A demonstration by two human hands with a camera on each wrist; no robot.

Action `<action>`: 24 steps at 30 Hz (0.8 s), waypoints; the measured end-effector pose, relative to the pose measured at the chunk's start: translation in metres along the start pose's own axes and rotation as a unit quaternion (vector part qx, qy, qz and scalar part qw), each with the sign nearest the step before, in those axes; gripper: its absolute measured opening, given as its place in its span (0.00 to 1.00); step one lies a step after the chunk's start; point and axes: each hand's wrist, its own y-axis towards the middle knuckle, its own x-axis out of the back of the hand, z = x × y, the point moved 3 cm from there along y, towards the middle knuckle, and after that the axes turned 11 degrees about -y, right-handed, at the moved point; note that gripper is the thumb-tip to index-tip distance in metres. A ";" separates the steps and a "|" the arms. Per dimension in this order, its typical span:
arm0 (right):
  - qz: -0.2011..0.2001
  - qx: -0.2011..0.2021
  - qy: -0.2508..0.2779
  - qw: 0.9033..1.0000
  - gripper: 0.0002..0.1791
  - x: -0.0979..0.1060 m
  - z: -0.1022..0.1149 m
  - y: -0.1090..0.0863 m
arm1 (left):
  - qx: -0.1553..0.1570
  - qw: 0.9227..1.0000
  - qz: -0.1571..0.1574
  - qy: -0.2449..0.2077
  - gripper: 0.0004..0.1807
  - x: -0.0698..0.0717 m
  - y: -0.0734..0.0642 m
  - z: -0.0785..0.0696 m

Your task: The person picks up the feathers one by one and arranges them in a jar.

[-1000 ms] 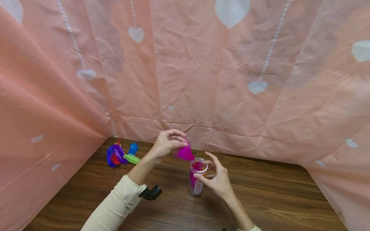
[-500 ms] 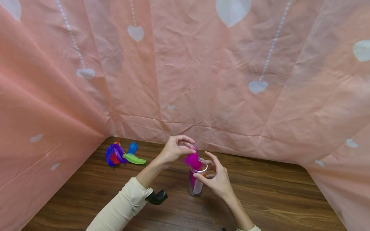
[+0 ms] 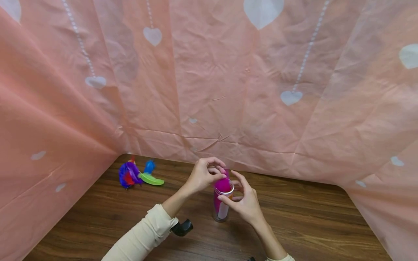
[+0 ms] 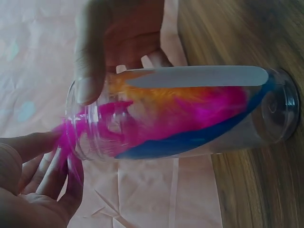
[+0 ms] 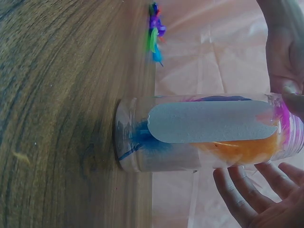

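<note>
A clear plastic jar (image 3: 222,216) with a white label (image 5: 213,121) stands upright on the wooden table. Magenta, orange and blue feathers show through its wall. My right hand (image 3: 247,203) holds the jar near its top, thumb on the near side and fingers on the far side. At the mouth, my left hand (image 3: 206,177) pinches a fluffy magenta feather (image 3: 223,185) between thumb and fingers. The feather's lower part is down inside the rim, and its upper end sticks out at the fingertips. In the left wrist view, the left fingers (image 4: 52,183) sit right at the rim.
Toward the back left of the table (image 3: 300,221) lies a small pile of feathers: a purple one (image 3: 133,169) with red in it, a blue one (image 3: 149,166) and a green one (image 3: 151,179). A pink cloth (image 3: 209,90) with white hearts rises behind and beside the table.
My left hand has moved right and slightly down, bringing the magenta feather from beside the jar into its mouth. The right hand and jar have stayed in place.
</note>
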 end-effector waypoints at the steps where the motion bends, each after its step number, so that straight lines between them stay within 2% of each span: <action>1: 0.001 0.001 0.001 1.000 0.44 0.000 0.000 0.000 | -0.009 1.000 0.003 0.016 0.12 -0.001 -0.001 -0.001; 4: 0.003 0.005 0.002 1.000 0.44 0.000 0.000 0.000 | -0.036 0.997 0.016 0.067 0.12 -0.004 -0.002 -0.002; 9: 0.004 0.007 0.000 1.000 0.44 0.000 0.000 -0.001 | -0.059 0.985 0.059 0.148 0.14 -0.010 -0.004 -0.005; 18: -0.001 0.002 0.002 1.000 0.43 0.000 0.001 -0.001 | -0.070 0.957 0.134 0.246 0.16 -0.017 -0.001 -0.006; 24: 0.000 0.001 -0.003 1.000 0.43 0.000 0.000 -0.002 | -0.056 0.947 0.160 0.274 0.17 -0.020 0.001 -0.007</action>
